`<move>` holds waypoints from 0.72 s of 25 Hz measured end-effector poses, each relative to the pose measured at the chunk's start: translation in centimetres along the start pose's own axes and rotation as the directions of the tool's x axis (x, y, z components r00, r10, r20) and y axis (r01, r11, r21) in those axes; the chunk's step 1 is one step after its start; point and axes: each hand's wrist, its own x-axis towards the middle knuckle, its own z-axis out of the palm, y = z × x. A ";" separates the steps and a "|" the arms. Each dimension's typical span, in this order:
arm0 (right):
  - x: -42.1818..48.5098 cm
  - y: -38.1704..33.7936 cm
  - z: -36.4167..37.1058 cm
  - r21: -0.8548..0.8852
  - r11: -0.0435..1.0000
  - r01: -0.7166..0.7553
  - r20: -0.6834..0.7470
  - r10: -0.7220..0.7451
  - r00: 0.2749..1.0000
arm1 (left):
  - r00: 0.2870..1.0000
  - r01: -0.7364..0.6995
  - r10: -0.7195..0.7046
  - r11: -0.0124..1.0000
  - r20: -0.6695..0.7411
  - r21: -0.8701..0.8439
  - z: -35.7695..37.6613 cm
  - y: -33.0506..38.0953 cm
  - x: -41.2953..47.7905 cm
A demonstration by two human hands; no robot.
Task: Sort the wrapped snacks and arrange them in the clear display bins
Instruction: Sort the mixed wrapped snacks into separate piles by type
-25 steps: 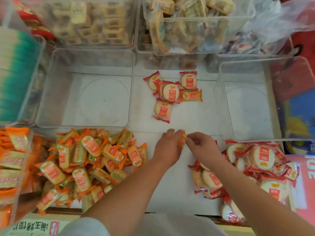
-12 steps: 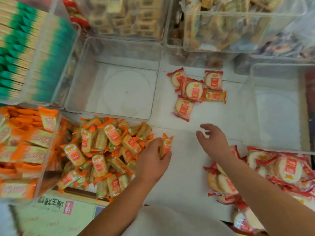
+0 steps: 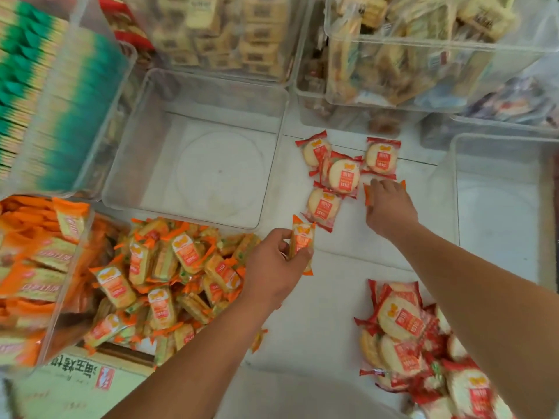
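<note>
Two bare forearms reach forward from the bottom edge of the view. The left hand (image 3: 276,266) sits just nearer the person than the cluster of red-wrapped round snacks (image 3: 343,175) and slightly to its left. Its back faces up, and thumb and fingers pinch an upright orange-wrapped snack (image 3: 302,241). The right arm stretches further. The right hand (image 3: 390,211) is just right of that cluster, knuckles up, fingers curled down over a second orange packet (image 3: 367,195).
</note>
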 end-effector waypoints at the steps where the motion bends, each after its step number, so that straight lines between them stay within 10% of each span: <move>1: -0.7 0.0 -0.1 -0.046 0.999 -0.023 -0.006 0.023 1.000 | 1.000 0.002 -0.002 1.000 0.005 -0.007 0.1 0.1 0.1; 7: -7.9 -1.5 0.6 0.269 0.955 -0.127 -0.014 0.136 0.991 | 1.000 -0.011 0.012 0.996 0.012 -0.091 -1.9 -1.4 -2.7; 12: -18.6 -10.1 1.7 0.798 0.578 -0.170 0.094 0.159 0.983 | 0.999 0.036 -0.036 0.996 -0.005 -0.084 -5.1 -6.8 -9.3; 18: -28.2 -16.2 9.7 0.790 0.458 -0.407 0.361 0.188 0.913 | 0.991 0.133 -0.133 0.991 0.007 0.033 -9.9 -14.6 -16.4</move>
